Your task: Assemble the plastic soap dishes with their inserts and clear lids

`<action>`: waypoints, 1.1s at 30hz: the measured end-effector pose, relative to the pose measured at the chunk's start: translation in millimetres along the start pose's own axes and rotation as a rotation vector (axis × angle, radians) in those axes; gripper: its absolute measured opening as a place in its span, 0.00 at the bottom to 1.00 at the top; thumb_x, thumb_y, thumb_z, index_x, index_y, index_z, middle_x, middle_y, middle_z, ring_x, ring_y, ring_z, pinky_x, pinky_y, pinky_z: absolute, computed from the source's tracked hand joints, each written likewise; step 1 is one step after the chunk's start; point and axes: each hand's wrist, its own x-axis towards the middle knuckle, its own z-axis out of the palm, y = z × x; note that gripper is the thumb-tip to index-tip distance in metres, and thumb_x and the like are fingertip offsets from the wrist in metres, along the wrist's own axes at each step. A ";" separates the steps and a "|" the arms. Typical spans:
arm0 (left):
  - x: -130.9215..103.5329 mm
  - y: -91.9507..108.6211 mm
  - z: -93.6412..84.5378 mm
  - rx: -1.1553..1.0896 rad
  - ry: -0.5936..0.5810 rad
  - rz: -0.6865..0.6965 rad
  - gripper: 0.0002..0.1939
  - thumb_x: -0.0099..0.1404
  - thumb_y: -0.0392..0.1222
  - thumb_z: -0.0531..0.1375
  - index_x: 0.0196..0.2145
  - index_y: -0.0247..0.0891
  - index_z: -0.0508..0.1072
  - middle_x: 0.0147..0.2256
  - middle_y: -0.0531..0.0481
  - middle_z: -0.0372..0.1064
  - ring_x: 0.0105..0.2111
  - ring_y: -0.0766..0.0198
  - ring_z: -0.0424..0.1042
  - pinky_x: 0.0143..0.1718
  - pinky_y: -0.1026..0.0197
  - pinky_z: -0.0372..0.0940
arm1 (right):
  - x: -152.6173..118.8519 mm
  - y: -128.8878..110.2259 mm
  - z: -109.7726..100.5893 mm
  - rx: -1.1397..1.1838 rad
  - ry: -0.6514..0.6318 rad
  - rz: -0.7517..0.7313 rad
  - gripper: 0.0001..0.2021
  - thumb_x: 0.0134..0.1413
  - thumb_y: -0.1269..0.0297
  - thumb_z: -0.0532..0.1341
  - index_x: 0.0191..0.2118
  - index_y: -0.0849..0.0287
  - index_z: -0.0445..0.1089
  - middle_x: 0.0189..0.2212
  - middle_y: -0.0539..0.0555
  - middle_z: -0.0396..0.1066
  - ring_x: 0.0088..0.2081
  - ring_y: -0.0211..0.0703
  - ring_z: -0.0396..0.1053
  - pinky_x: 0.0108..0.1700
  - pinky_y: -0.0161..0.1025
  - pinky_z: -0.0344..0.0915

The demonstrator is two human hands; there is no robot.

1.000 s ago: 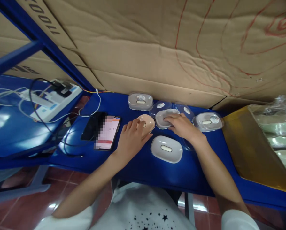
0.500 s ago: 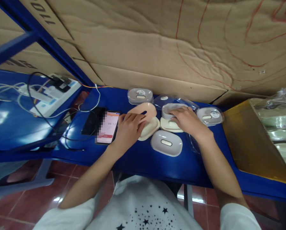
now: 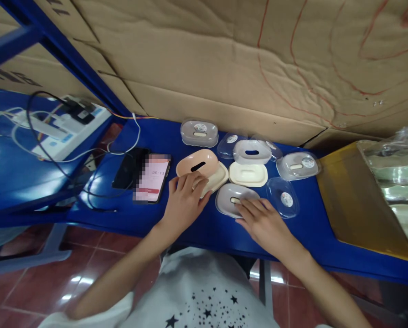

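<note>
My left hand point(image 3: 186, 198) rests over the near edge of a peach oval piece with a slot point(image 3: 197, 161) and a cream piece point(image 3: 219, 177) beneath it, fingers apart and bent. My right hand point(image 3: 263, 218) reaches onto the right side of a grey oval piece point(image 3: 227, 198), fingertips by its cream middle; whether they grip it is unclear. Behind, a grey slotted piece point(image 3: 252, 151) stands against a cream tray point(image 3: 248, 174). A clear cover with a round sticker point(image 3: 282, 198) lies to the right.
Grey pieces in clear covers sit at the back point(image 3: 199, 133) and right point(image 3: 298, 166). A phone point(image 3: 152, 177), cables and a power strip point(image 3: 72, 134) are left. An open carton point(image 3: 368, 200) with wrapped green pieces stands right, cardboard point(image 3: 207, 59) behind the blue table point(image 3: 197, 232).
My right hand has left the grey slotted piece and come forward to the nearer grey one. My left hand has lowered, and the peach piece now lies flatter.
</note>
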 end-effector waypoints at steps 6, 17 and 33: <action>-7.5 10.0 2.8 -0.010 -0.003 0.025 0.19 0.76 0.47 0.65 0.59 0.37 0.75 0.68 0.28 0.65 0.65 0.35 0.67 0.62 0.33 0.60 | 0.9 17.7 -18.4 0.118 0.162 0.004 0.12 0.79 0.64 0.55 0.55 0.60 0.74 0.48 0.58 0.83 0.46 0.48 0.79 0.50 0.47 0.68; -27.6 41.4 1.4 -0.254 -0.194 0.462 0.16 0.80 0.51 0.60 0.58 0.40 0.74 0.62 0.40 0.73 0.63 0.48 0.71 0.63 0.43 0.62 | 2.8 70.1 -3.8 -0.050 0.208 0.098 0.16 0.77 0.63 0.56 0.64 0.56 0.70 0.61 0.60 0.77 0.61 0.54 0.74 0.62 0.53 0.63; 148.2 -146.8 27.0 -0.312 -0.255 0.005 0.32 0.68 0.52 0.66 0.66 0.41 0.70 0.71 0.39 0.63 0.71 0.42 0.61 0.71 0.40 0.57 | -37.1 206.8 -4.9 0.049 0.138 0.431 0.24 0.72 0.55 0.57 0.70 0.46 0.67 0.69 0.59 0.69 0.67 0.64 0.68 0.65 0.65 0.64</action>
